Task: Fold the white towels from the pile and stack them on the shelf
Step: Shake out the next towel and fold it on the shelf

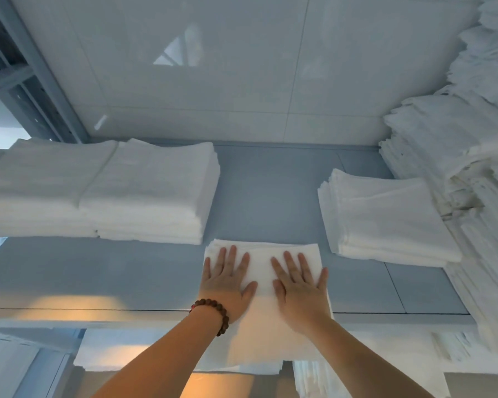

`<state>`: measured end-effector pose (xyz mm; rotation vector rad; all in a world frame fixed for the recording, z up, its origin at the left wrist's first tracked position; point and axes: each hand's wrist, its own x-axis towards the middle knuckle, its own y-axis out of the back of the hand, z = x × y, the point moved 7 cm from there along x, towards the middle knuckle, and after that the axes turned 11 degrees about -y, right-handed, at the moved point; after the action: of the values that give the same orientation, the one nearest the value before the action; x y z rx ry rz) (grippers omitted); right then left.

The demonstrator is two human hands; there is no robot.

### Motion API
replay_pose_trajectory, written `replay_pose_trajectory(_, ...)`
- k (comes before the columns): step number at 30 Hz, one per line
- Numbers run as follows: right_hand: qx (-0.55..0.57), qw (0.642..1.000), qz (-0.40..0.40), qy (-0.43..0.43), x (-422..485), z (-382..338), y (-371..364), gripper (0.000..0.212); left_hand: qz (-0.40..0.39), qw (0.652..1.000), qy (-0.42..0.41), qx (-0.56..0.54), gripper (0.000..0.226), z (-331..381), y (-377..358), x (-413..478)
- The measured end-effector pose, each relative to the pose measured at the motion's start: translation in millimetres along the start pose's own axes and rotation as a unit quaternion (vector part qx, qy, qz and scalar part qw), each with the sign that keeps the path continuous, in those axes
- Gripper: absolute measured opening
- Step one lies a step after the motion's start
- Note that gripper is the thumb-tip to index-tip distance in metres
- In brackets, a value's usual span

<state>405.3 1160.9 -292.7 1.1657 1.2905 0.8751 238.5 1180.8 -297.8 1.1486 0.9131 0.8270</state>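
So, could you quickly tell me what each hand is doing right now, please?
Left hand: open, fingers straight, pressing flat on the towel.
Right hand: open, pressing flat on the same towel.

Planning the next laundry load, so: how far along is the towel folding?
Done: two folded stacks sit side by side at the left of the shelf, with a lower stack at its right. In hand: the left hand and right hand press flat on one towel that hangs over the front edge. Left: the tall rumpled pile at far right, so plenty to go.
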Motion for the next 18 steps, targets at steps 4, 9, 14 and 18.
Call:
replay_pose_trajectory(4,-0.003,1.0,0.0,0.001,24.4,-2.2,5.1,0.05,0.002,1.0,-0.002,0.013,0.066,-6.7,4.5,23.0)
replay_pose_trajectory(9,0.004,1.0,0.01,0.0,58.8,-2.3,12.4,0.05,0.0,1.0,-0.006,0.024,0.066,-14.5,14.0,57.9)
replay_pose_trajectory(14,-0.029,0.999,-0.025,0.01,95.0,-1.9,33.9,0.05,-0.038,0.999,-0.007,0.022,0.064,-12.2,38.8,87.8)
replay_pose_trajectory(18,0.01,1.0,0.014,-0.003,76.0,-5.6,42.5,0.052,-0.026,0.999,-0.017,-0.016,0.058,21.2,39.4,68.3)
